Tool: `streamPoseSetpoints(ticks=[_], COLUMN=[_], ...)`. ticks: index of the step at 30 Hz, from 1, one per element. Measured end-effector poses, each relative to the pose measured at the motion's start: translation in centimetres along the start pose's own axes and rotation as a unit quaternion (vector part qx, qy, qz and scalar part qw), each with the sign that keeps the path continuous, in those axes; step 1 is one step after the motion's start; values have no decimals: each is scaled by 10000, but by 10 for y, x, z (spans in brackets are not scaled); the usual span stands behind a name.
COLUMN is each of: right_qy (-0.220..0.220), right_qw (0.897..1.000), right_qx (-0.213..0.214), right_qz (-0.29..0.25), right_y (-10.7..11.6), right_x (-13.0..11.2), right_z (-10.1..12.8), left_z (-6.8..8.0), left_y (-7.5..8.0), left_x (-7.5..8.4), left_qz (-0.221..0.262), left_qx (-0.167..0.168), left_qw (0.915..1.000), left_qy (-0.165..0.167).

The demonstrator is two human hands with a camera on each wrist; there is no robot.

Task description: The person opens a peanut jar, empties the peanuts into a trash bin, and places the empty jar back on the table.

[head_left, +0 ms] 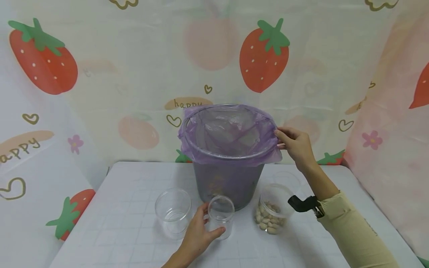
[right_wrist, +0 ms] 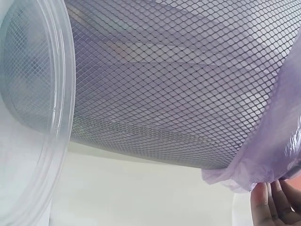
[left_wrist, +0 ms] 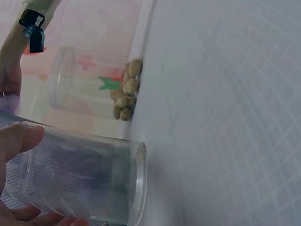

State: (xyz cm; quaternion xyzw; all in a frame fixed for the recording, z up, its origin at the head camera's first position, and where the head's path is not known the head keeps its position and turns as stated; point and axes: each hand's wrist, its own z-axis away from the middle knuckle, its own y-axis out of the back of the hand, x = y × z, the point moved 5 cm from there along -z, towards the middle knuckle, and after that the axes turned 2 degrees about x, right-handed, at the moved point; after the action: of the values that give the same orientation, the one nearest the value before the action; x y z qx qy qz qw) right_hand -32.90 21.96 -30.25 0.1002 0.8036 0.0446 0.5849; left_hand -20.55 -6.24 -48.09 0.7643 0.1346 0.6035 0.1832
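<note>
- An empty clear plastic cup (head_left: 172, 211) stands on the white table (head_left: 117, 230), furthest left, just beside the left hand and untouched.
- The left hand (head_left: 197, 232) curls round a small clear jar (head_left: 221, 217), thumb on the near side and fingers on the far side; the jar stands upright on the table directly before the bin.
- The mesh waste bin (head_left: 228, 182) stands at the middle of the table, lined with a purple bin bag (head_left: 231, 128) folded over its rim.
- A clear tub of peanuts (head_left: 272, 208) stands on the table right of the bin's base, below the right forearm, not touched.
- The right hand (head_left: 296, 143) is at the bin's right rim, fingertips (right_wrist: 270, 207) pinching the overhanging edge of the bag.
</note>
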Motion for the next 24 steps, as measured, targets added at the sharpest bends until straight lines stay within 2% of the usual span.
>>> streamPoseSetpoints(ticks=[11,17,21,24], right_qy=[-64,24,153,219], right_qw=[10000,10000,9999,9995], right_qx=[12,40,59,38], right_qz=[-48,28,10,-215], right_y=[0,2,7,11], right_x=[1,4,7,8], right_z=[0,4,10,16], left_z=[0,-2,-2,-4], left_y=[2,4,7,10], left_x=[1,7,13,19], left_qz=[-43,-21,-272,-518], left_qx=[-22,114,273,412], left_qw=[10000,9998,9988,9972], left_qy=[18,-185,-299,-353])
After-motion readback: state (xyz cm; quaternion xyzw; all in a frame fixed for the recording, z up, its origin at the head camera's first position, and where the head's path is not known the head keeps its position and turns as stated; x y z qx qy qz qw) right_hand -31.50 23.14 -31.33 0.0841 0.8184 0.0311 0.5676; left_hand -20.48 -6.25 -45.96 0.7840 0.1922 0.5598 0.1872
